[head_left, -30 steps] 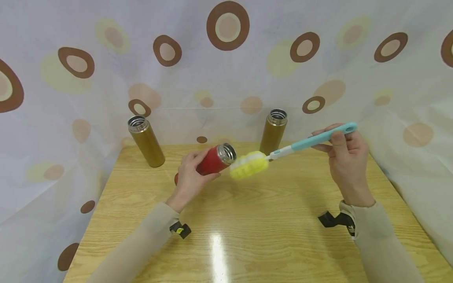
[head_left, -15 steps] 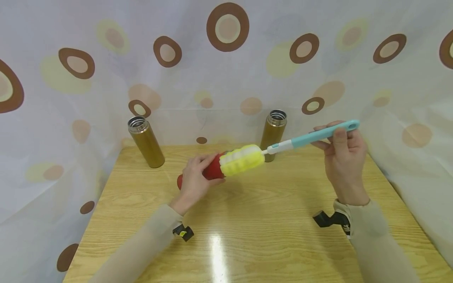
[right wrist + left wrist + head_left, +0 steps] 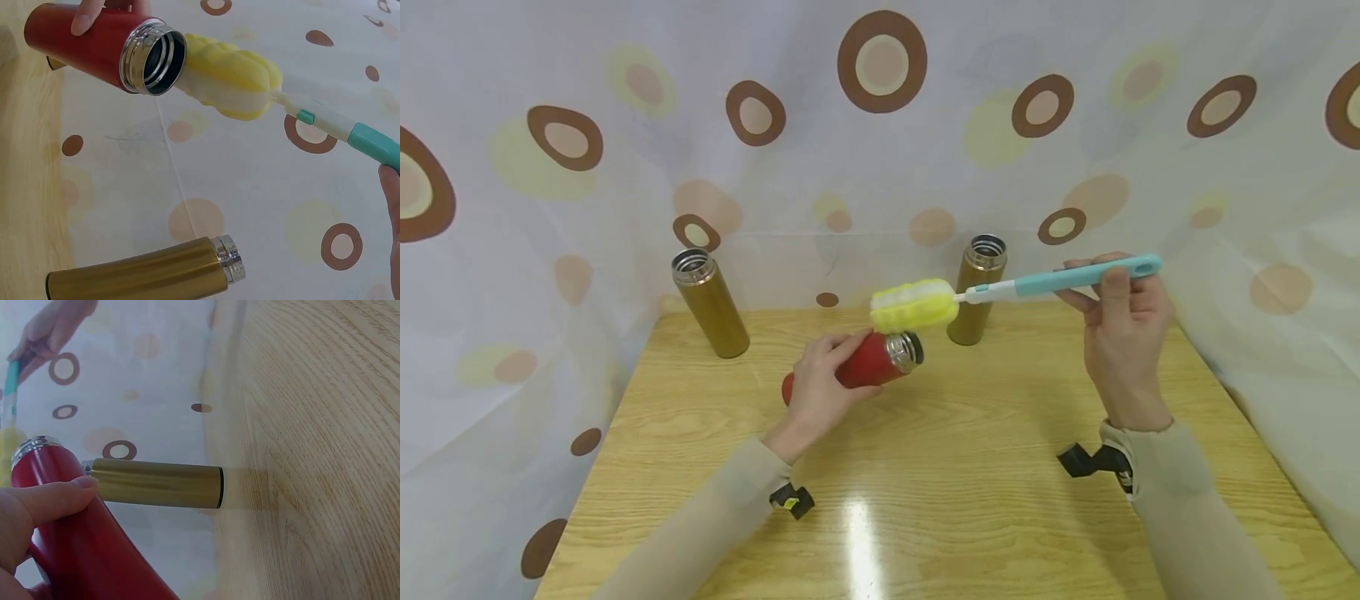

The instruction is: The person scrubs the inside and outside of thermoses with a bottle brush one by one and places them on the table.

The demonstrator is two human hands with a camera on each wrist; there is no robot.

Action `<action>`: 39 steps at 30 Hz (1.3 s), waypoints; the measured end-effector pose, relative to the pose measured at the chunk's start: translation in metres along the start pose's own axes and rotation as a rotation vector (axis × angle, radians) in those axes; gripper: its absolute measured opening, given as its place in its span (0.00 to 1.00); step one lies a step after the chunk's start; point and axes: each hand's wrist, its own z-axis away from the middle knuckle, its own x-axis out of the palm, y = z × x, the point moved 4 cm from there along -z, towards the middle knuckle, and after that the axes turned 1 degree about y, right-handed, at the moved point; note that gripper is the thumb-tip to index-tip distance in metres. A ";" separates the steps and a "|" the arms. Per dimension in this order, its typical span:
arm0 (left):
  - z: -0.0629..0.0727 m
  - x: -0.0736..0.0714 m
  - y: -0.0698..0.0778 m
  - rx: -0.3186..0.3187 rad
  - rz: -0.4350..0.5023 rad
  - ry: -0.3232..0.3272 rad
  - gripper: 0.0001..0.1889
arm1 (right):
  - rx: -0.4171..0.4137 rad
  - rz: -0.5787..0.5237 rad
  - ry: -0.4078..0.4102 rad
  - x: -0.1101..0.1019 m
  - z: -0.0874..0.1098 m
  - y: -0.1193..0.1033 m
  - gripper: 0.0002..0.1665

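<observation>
My left hand (image 3: 823, 387) grips a red thermos bottle (image 3: 871, 363), tilted with its uncapped steel mouth toward the right. In the right wrist view the dark inside of the red bottle (image 3: 87, 44) shows. Pinched by its handle in my right hand (image 3: 1127, 342) is a bottle brush (image 3: 1060, 279), with a teal and white handle and a yellow and white sponge head (image 3: 913, 306). The sponge head is outside the bottle, just above its neck in the head view; whether they touch I cannot tell.
Two gold thermos bottles without caps stand upright at the back of the wooden table (image 3: 970, 500): one gold bottle (image 3: 711, 304) at left, another gold bottle (image 3: 972, 321) right of centre. A patterned sheet (image 3: 880, 167) hangs behind and along both sides.
The sponge head has moved up from in front of the red bottle's mouth to above its neck. The red bottle has shifted slightly right and down, its mouth now lower.
</observation>
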 end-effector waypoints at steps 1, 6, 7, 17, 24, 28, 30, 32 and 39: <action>0.000 0.000 0.000 -0.003 0.007 -0.003 0.42 | -0.005 0.013 0.004 -0.001 0.000 0.000 0.17; 0.001 0.001 0.000 -0.008 0.034 -0.003 0.42 | -0.012 0.036 0.029 -0.007 0.000 0.003 0.16; 0.002 0.000 0.000 -0.006 0.040 -0.001 0.43 | -0.012 0.037 0.031 -0.008 0.000 0.004 0.16; 0.001 -0.003 -0.006 -0.034 0.138 0.047 0.42 | -0.020 0.075 0.034 -0.018 -0.001 0.006 0.16; -0.004 -0.009 -0.011 -0.086 0.161 0.057 0.42 | -0.010 0.114 -0.019 -0.021 0.001 0.006 0.17; -0.005 -0.009 -0.015 -0.109 0.159 0.057 0.42 | 0.003 0.128 -0.043 -0.020 0.003 0.006 0.15; -0.006 -0.009 -0.016 -0.119 0.152 0.060 0.42 | 0.006 0.135 -0.059 -0.019 0.004 0.004 0.15; -0.007 -0.009 -0.017 -0.124 0.145 0.064 0.42 | 0.010 0.140 -0.073 -0.018 0.003 0.003 0.16; -0.011 -0.010 -0.018 -0.135 0.117 0.063 0.43 | 0.023 0.126 -0.089 -0.014 0.003 -0.002 0.17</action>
